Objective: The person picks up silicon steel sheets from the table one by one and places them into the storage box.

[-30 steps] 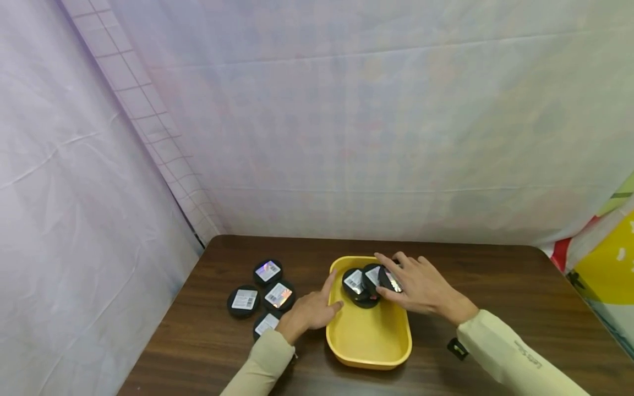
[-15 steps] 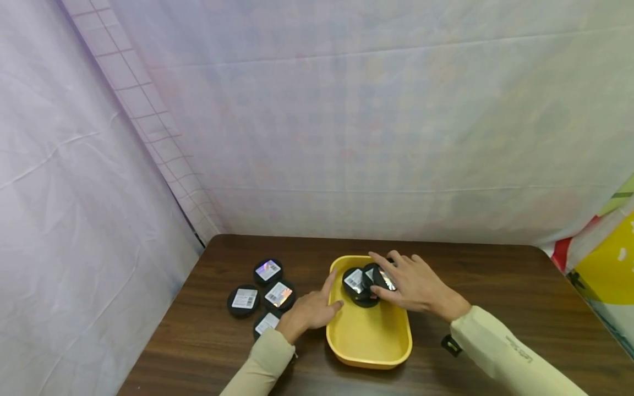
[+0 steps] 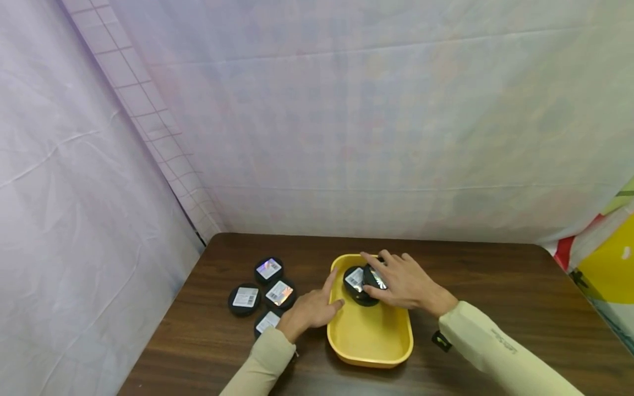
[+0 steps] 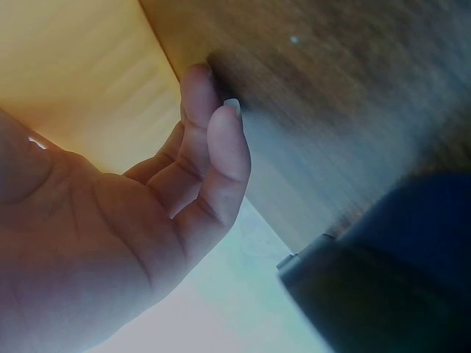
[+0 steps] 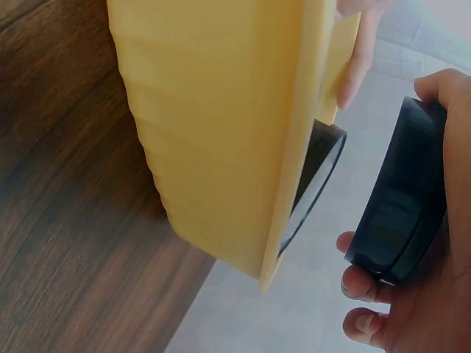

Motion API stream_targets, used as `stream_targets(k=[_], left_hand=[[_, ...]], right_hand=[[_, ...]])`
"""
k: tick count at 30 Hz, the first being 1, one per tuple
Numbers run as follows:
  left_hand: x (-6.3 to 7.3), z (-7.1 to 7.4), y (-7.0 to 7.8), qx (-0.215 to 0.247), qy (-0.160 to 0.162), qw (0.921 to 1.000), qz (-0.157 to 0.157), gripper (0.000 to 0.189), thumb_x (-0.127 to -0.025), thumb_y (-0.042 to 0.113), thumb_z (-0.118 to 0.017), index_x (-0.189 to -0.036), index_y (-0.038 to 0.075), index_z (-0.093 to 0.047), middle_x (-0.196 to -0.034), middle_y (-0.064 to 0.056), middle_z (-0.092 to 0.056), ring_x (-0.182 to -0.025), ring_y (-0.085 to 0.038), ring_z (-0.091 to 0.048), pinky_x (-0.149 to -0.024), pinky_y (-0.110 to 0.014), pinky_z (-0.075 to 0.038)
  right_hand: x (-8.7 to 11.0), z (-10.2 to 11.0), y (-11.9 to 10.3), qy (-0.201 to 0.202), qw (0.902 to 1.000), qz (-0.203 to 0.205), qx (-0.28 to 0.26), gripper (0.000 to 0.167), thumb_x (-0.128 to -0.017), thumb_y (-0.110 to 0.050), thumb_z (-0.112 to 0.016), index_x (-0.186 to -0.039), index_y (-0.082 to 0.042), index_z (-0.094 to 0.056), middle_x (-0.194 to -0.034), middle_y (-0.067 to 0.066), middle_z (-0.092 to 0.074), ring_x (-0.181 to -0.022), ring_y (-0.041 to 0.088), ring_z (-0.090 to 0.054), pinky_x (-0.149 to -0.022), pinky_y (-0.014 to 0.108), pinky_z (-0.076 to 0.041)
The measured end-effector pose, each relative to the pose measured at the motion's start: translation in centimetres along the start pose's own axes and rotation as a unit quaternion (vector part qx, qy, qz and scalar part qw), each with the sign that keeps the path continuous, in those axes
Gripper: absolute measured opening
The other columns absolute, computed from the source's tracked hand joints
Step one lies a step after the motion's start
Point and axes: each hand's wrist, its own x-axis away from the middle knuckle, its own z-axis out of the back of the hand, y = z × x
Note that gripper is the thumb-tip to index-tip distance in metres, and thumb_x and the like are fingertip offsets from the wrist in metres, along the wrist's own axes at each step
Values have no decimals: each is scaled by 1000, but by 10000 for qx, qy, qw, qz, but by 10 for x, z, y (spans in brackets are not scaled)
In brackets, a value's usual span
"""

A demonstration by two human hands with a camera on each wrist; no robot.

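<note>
My right hand (image 3: 403, 280) holds a flat round black container (image 5: 401, 191) by its edge, thumb on one side and fingers on the other. It hovers, tilted, over the far end of a yellow plastic basin (image 3: 369, 341). Inside, another black container with a white label (image 3: 354, 279) leans on what lies under it; the right wrist view shows its edge near the rim. At the basin's left rim my left hand (image 3: 314, 309) holds on, thumb over the inner side, index finger along the edge. Its other fingers (image 4: 228, 147) bend against the outer wall.
Left of the basin, several more black round containers lie label up on the brown wooden table (image 3: 475, 269), one partly behind my left sleeve (image 3: 267, 357). White cloth (image 3: 346, 137) hangs behind the table. A small black object (image 3: 441, 341) shows beneath the right sleeve.
My right hand has moved left and slightly down with the black container, now covering a container beside the labelled one in the basin. The left hand and the basin stay nearly still.
</note>
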Motion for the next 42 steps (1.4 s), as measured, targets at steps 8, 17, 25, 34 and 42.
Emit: stream_targets(k=[8, 17, 25, 34, 42], left_hand=[[0, 0, 1, -36, -57, 10000, 29, 78, -99, 48, -48, -160, 35, -1, -123, -19, -66, -97, -32, -67, -84, -45, -50], [-1, 0, 1, -45, -82, 9999, 75, 77, -99, 48, -48, -160, 35, -2, -124, -19, -66, -96, -31, -67, -83, -45, -50], [0, 1, 0, 82, -144, 9998, 85, 77, -100, 46, -48, -160, 34, -1, -128, -19, -63, -97, -31, -66, -85, -47, -49], [0, 1, 1, -39, -115, 9999, 61, 78, -100, 47, -48, -160, 33, -1, -126, -18, -65, -96, -31, -66, -82, -46, -50], [-1, 0, 1, -33, -97, 9999, 67, 78, -99, 46, -48, -160, 33, -1, -124, -19, -66, -96, -31, -66, -82, -46, -50]], right_hand=[[-8, -9, -7, -6, 9997, 229, 66, 75, -93, -65, -51, -149, -16, -45, -120, 15, -59, -93, 25, -62, -79, 47, -47], [-17, -15, -15, -204, 9994, 279, -73, 75, -93, -67, -47, -151, -18, -43, -125, 14, -58, -97, 25, -61, -87, 53, -46], [-30, -17, -15, -243, 9995, 210, 72, 75, -93, -68, -47, -150, -19, -44, -124, 16, -58, -92, 26, -59, -86, 51, -46], [-37, -17, -13, -522, 9985, 100, 139, 77, -92, -68, -49, -150, -18, -44, -129, 19, -56, -101, 30, -60, -90, 55, -45], [-40, -19, -11, -615, 9980, 101, 46, 80, -91, -72, -45, -151, -19, -42, -130, 18, -55, -101, 29, -59, -90, 54, -44]])
